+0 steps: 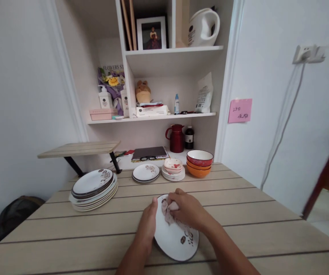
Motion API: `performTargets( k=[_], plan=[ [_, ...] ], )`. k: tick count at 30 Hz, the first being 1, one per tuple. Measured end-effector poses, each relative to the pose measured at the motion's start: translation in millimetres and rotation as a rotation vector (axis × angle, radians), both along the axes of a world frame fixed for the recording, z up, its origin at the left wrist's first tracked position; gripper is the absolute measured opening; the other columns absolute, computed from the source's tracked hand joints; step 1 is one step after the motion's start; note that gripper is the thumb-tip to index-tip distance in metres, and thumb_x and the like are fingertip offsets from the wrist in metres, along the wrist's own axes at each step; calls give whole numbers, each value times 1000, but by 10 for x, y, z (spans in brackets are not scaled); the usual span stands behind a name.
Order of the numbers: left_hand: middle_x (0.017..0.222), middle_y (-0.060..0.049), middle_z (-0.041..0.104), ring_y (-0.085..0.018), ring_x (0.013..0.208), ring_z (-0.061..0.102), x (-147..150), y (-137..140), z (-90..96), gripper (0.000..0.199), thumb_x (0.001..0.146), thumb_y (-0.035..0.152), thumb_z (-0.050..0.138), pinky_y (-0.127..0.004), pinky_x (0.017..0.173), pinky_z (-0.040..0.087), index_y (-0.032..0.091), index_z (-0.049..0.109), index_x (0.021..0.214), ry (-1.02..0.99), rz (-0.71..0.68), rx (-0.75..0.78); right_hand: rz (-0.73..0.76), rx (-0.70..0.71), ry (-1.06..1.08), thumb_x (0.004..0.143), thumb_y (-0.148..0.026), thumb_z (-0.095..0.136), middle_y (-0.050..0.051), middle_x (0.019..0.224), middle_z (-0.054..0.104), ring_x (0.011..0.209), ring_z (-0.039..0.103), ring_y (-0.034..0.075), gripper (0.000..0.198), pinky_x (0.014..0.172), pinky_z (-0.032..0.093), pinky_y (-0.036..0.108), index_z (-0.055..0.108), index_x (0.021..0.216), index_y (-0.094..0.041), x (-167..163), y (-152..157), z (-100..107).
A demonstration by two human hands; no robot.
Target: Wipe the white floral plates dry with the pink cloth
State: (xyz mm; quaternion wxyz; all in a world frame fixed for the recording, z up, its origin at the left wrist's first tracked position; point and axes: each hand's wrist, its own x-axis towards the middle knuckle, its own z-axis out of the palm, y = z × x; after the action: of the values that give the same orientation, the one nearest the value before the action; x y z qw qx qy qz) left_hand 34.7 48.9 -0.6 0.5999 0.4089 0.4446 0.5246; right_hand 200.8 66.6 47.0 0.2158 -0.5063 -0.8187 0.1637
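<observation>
A white oval plate (172, 244) with a dark rim and a brown floral print is in front of me at the near middle of the slatted wooden table. My left hand (148, 219) grips its left edge, thumb pointing up and the other fingers hidden behind the rim. Bunched in my right hand (185, 208) is a pale pinkish cloth (168, 212), pressed on the upper part of the plate. My right fingers are curled round the cloth, and my forearm covers part of the plate's right side.
Plates (94, 182) are stacked at the table's left. Further back are a smaller plate pair (146, 172), small dishes on saucers (173, 172) and stacked bowls (199, 164). A raised wooden stand (80, 149) is behind the left stack. A red jug (177, 138) stands below the shelves.
</observation>
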Motion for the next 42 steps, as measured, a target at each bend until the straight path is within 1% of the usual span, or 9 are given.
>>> performTargets(
  k=[5, 11, 17, 21, 25, 30, 35, 38, 42],
  plan=[
    [90, -13, 74, -29, 93, 67, 4, 2, 39, 64, 72, 67, 61, -34, 80, 50, 10, 70, 99, 8, 41, 21, 239, 3, 70, 66, -18, 66, -1, 96, 58, 88, 57, 16, 27, 75, 38, 25, 65, 91, -27, -187, -121, -3],
    [78, -11, 73, -24, 75, 69, 26, 25, 16, 65, 73, 69, 57, -32, 69, 51, 12, 68, 104, -120, 44, -79, 130, 98, 120, 72, -15, 63, -1, 101, 55, 91, 57, 15, 25, 78, 39, 24, 65, 93, -28, -362, -59, -78],
    [82, -13, 74, -25, 75, 69, 22, 6, -10, 70, 72, 69, 59, -32, 69, 50, 11, 67, 110, -53, 11, -65, -102, 14, 87, 72, -17, 64, -1, 99, 56, 86, 58, 15, 25, 74, 36, 25, 65, 94, -29, -58, 71, -29],
    [88, -14, 74, -28, 84, 69, 12, 8, -15, 71, 71, 69, 59, -35, 76, 51, 10, 67, 110, -33, 7, -45, 2, -54, -42, 67, -16, 66, 0, 97, 58, 84, 58, 17, 29, 71, 35, 26, 66, 94, -27, 57, 8, 15],
    [94, -14, 74, -29, 96, 66, 5, 18, -24, 67, 71, 68, 60, -35, 82, 49, 11, 69, 104, -32, 33, 6, 189, -28, -24, 66, -17, 66, 0, 98, 58, 89, 57, 18, 29, 74, 36, 25, 64, 93, -27, -127, -106, -3],
    [91, -13, 74, -27, 89, 68, 3, 38, -36, 66, 71, 67, 61, -32, 76, 50, 12, 69, 106, -106, 27, -18, 66, 87, 95, 72, -14, 60, -1, 103, 54, 91, 57, 15, 26, 75, 36, 24, 62, 94, -27, -356, -62, -90],
    [93, -15, 74, -28, 86, 69, 35, 1, -10, 66, 70, 65, 65, -34, 75, 51, 11, 68, 108, -108, 19, -19, -154, 53, 61, 76, -16, 58, 0, 102, 55, 86, 58, 14, 24, 67, 33, 24, 63, 96, -28, -97, 88, -87],
    [92, -15, 74, -28, 85, 69, 50, -27, 9, 66, 71, 65, 64, -36, 76, 51, 10, 68, 108, -117, 17, -18, -144, -30, -81, 69, -16, 62, 1, 97, 58, 81, 57, 16, 28, 64, 31, 25, 65, 95, -28, 93, 77, -20],
    [95, -15, 74, -28, 88, 68, 40, -18, -2, 63, 72, 63, 65, -36, 79, 51, 10, 68, 106, -137, 19, -9, 75, -79, -178, 61, -17, 67, 1, 95, 62, 82, 57, 19, 30, 64, 31, 26, 67, 89, -28, 99, -39, 45]
  ],
)
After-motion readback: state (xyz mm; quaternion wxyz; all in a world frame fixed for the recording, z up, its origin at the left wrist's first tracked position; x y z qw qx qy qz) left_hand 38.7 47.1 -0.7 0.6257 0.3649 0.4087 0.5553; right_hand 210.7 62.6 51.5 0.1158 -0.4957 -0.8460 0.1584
